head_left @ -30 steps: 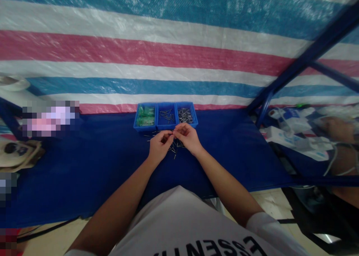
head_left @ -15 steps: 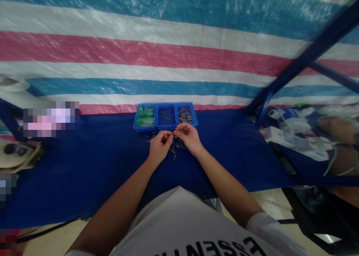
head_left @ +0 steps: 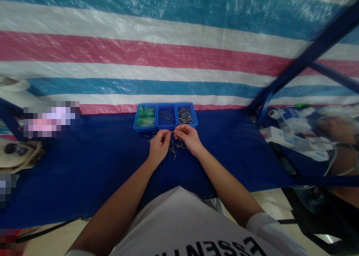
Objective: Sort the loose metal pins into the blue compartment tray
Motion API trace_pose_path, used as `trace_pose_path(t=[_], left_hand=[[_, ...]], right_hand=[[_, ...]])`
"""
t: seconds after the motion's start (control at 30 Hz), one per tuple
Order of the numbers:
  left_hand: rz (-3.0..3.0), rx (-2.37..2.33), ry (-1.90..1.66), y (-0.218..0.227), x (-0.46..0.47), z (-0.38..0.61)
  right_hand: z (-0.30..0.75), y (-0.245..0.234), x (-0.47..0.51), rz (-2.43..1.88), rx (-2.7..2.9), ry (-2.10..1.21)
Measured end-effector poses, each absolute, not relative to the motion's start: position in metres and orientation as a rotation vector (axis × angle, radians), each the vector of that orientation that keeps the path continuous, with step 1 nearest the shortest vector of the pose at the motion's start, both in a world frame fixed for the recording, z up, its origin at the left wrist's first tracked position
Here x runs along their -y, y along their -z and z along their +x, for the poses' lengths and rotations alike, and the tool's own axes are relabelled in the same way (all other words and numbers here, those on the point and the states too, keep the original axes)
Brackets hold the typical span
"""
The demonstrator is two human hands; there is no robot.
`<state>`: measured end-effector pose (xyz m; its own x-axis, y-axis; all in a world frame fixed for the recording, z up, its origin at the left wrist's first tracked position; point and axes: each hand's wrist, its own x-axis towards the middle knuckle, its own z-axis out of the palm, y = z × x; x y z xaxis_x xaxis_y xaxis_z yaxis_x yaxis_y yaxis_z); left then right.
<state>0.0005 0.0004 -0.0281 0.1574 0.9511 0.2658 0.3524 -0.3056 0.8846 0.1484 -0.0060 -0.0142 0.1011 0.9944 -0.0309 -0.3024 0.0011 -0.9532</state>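
Both hands are closed in a pinch: the fingertips of the left hand (head_left: 159, 146) and the right hand (head_left: 188, 137) nearly meet around a thin metal nail (head_left: 171, 132), though it is too small here to make out clearly. Directly below them, loose nails (head_left: 174, 148) lie scattered on the blue-covered table (head_left: 84, 181), toward its far edge. Just beyond the hands, against that edge, sits a blue plastic tray (head_left: 146, 129) with three compartments: the left holds green items (head_left: 146, 116), the middle a few nails (head_left: 166, 116), and the right a denser batch of nails (head_left: 185, 116). A striped tarpaulin (head_left: 168, 50) hangs behind the table. Past its right edge, white power strips (head_left: 291, 138) lie near another person's hand (head_left: 333, 129), below a blue metal frame bar (head_left: 305, 57).
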Motion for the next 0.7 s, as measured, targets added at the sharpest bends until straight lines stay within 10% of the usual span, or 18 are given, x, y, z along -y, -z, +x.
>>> trace_pose_path(t=[0.7], left_hand=[[1.733,-1.245,-1.138,0.0279,-0.001,0.0008]], right_hand=[[0.1513,0.0167,0.0054,-1.223,1.091,-1.063]])
